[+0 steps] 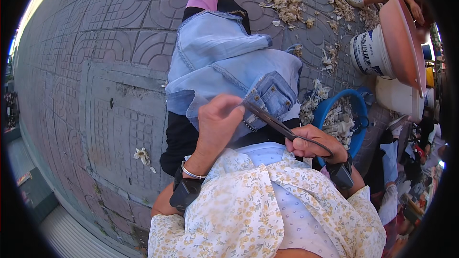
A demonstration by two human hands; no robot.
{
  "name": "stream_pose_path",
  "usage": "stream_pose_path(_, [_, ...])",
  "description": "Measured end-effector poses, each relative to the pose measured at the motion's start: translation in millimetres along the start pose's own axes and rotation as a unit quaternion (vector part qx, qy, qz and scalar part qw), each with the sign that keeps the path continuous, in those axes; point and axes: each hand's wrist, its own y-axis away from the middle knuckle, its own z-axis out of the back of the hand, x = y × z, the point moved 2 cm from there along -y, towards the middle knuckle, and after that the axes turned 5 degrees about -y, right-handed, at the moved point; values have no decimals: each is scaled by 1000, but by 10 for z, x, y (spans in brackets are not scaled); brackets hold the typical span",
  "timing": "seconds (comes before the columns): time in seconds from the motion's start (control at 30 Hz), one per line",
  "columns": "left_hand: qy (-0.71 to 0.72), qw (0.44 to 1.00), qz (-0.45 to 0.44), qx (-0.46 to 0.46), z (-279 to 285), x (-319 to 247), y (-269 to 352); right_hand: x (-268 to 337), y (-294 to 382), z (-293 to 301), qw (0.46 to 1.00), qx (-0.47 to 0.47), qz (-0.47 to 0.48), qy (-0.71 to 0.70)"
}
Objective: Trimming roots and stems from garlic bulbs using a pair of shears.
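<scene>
My right hand (pixel 312 141) grips a pair of dark metal scissors (pixel 270 119) by its looped handles. The blades point up and left across my lap. My left hand (pixel 219 116) is at the blade tips, with its thumb and fingers drawn together; the fingers are slightly blurred, and I cannot tell whether they pinch the tips or some small thing. Beneath both hands, light-blue denim cloth (pixel 233 57) with a buttoned pocket patch (pixel 274 95) and frayed edges is spread over my legs.
Beside my right hip stands a blue plastic basin (pixel 361 109) holding pale, dry plant trimmings. Similar husks (pixel 285 5) litter the paving. Farther right, a wide pink basin (pixel 401 43) leans sideways in view by a white printed bucket (pixel 371 52). Other people sit along the right edge.
</scene>
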Motion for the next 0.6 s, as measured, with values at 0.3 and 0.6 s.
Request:
stream_pose_path(0.3, [-35, 999, -25, 0, 14, 15, -9, 11, -33, -2, 1000, -2, -1, 25])
stream_pose_path(0.6, [95, 993, 73, 17, 8, 1, -19, -61, -139, -9, 996, 0, 82, 19])
